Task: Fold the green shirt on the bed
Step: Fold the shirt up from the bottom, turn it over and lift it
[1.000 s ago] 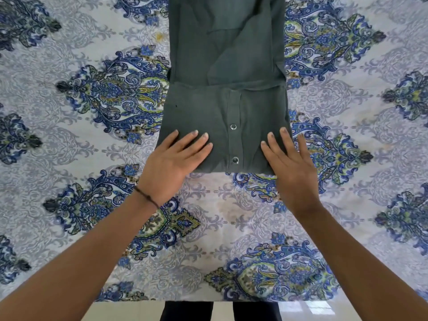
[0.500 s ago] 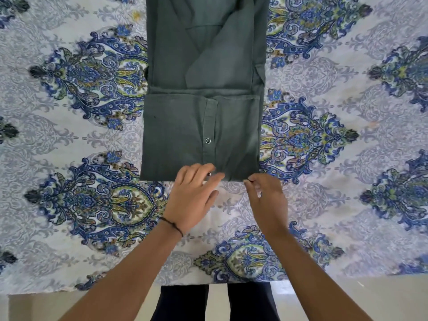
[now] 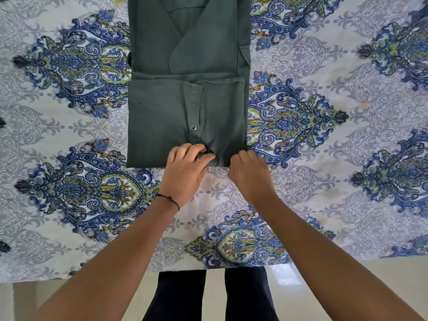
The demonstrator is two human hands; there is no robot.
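The dark green shirt (image 3: pixel 162 112) lies on the bed as a long narrow strip, its near end folded up over itself, button placket and one snap button facing up. My left hand (image 3: pixel 185 169) sits on the shirt's near edge by the placket, fingers curled and pinching the cloth. My right hand (image 3: pixel 247 172) grips the near right corner of the shirt with curled fingers; its fingertips are hidden under the fold.
The bed sheet (image 3: pixel 324 158) is white with blue and green damask motifs. Its near edge runs across the bottom of the view, with pale floor (image 3: pixel 324 286) and my dark trousers (image 3: pixel 208 297) below it.
Both hands went from lying flat on the folded shirt to its near edge, where they now pinch the cloth. The view has shifted so the shirt sits further left.
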